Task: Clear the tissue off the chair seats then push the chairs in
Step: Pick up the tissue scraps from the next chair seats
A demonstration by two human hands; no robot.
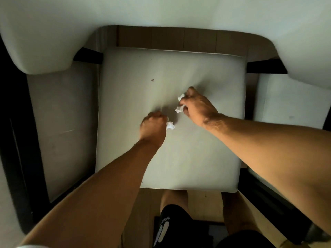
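Left hand [153, 125]: curled on a tissue wad [170, 125] at its right edge. Right hand [196, 106]: pinching tissue scraps [180, 104] at its fingertips, low over the chair seat [197, 158]. Close fingers fully round every shred before lifting; check for the dark speck [152, 80] beyond both hands.

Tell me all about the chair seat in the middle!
The chair seat is a pale, square cushion with rounded corners, smooth like leather, lying flat. A tiny dark speck sits on it. The left hand and right hand reach over it, each gripping crumpled white tissue. Similar pale seats stand on both sides.
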